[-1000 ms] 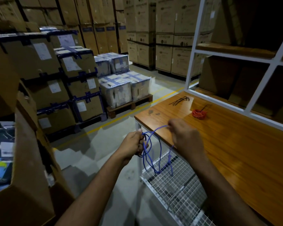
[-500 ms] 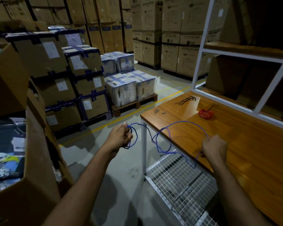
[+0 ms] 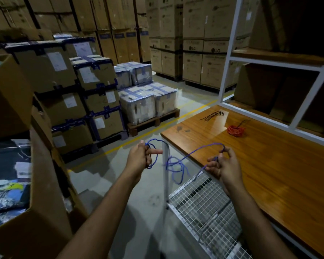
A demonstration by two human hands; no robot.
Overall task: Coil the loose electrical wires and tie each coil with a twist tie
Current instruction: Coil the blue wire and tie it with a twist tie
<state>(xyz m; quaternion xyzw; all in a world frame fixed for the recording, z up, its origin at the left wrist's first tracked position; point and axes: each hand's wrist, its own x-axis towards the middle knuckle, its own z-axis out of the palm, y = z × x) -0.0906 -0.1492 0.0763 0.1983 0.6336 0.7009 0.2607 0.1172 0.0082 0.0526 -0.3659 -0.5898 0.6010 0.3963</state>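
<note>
A loose blue wire (image 3: 178, 162) stretches between my two hands, off the near left corner of the wooden table (image 3: 281, 165). My left hand (image 3: 141, 156) grips a few small loops of it, index finger pointing right. My right hand (image 3: 223, 164) pinches the wire further along, over the table's edge. Between the hands the wire arcs up and a tangle of slack hangs down. A coiled red wire (image 3: 235, 130) lies at the far side of the table. A bunch of black twist ties (image 3: 212, 115) lies beyond it, near the far left corner.
A white wire-mesh shelf (image 3: 204, 212) sits under the table. A white shelving frame (image 3: 307, 94) rises behind the table. Open cardboard boxes (image 3: 17, 165) stand close on my left, and stacked cartons and a pallet (image 3: 153, 120) line the aisle beyond.
My right hand, which had drawn out to the right along the wire half a second ago, has risen and come back a little. My left hand keeps its loops.
</note>
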